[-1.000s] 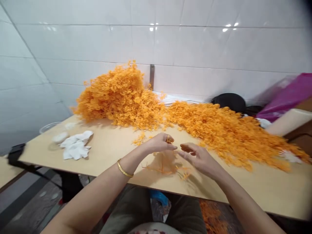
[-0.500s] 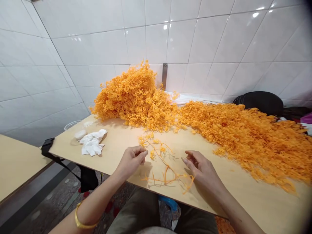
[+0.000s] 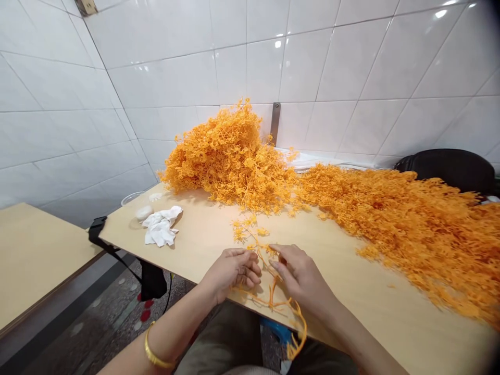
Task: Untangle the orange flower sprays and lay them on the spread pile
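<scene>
Standing at the far left, a second table [image 3: 39,250] is showing its pale wooden top beside a tiled wall [image 3: 175,83]. A black strap [image 3: 97,229] is hanging at the corner of the work table [image 3: 203,229], on which a rounded white object [image 3: 144,212] is lying beside a crumpled white tissue [image 3: 161,229]. A gold bangle [image 3: 150,349] is circling the left forearm [image 3: 185,315], and beyond it a tall orange pile [image 3: 226,156] is standing near the wall. In front of that pile, the left hand [image 3: 236,268] is sitting near the front edge, its fingers loosely bent with the thumb close to the forefinger; I cannot tell whether they are pinching anything. Between the two hands, an orange sprig [image 3: 272,291] is lying on the table, its flowered end pointing towards the pile and its lower stems hanging past the front edge. The right hand [image 3: 300,271] is sitting at the sprig's right side, thumb and forefinger slightly apart beside the stem, though whether they are touching it I cannot tell. Farther right, a flatter orange heap [image 3: 410,224] is spreading across the table, and a black case [image 3: 453,169] is lying behind it.
</scene>
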Available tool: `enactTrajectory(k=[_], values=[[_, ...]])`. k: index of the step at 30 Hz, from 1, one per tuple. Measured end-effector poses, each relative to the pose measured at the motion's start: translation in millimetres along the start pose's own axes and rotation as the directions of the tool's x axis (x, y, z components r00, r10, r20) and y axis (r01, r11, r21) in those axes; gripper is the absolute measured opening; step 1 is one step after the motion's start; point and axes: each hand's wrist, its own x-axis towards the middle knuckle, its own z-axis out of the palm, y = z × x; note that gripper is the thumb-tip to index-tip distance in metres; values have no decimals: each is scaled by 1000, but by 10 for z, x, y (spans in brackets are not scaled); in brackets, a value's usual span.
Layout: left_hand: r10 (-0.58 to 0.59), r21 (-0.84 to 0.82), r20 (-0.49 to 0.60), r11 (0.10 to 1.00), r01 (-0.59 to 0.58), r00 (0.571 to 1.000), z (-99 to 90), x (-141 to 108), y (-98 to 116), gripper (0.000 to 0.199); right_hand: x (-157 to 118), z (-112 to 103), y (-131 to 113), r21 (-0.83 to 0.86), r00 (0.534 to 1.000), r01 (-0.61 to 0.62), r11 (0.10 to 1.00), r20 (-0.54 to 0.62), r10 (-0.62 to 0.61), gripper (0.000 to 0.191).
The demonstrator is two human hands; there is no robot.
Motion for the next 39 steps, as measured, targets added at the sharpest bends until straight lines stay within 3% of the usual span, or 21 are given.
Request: enactTrajectory(k=[5,11,16,21,25,27,29,31,35,39], values=[[-138,-228,43,963,144,989,118,95,62,11,-240,36,-196,-190,979,204,960,36,-201,34],[-303,-323,164,883,341,939,287,201,92,23,-353,66,-210,-287,962,269,919,124,-243,44],[-262,-345,260,874,343,929,293,332,88,25,-394,35,-198,-357,951,295,887,198,-237,41],[-107,-375,210,909,181,972,277,462,130,10,-424,-130,-317,-190,959,218,957,223,-174,24],[-66,-376,279,911,172,958,303,558,106,12,-377,-350,-224,36,990,135,990,-51,-133,30],[-29,-346,300,928,137,954,332,605,89,12,-285,-447,-75,146,975,57,988,-220,-24,28],[18,-310,321,947,87,947,366,655,82,11,-156,-509,95,230,943,-56,972,-307,127,25],[64,-293,342,955,42,938,398,708,81,11,-16,-519,242,258,934,-139,956,-286,213,27],[71,-301,351,953,41,934,457,790,89,10,210,-402,404,234,982,-101,967,-133,135,41],[30,-240,345,969,57,938,494,828,141,7,324,-286,476,382,986,-70,921,-113,122,24]])
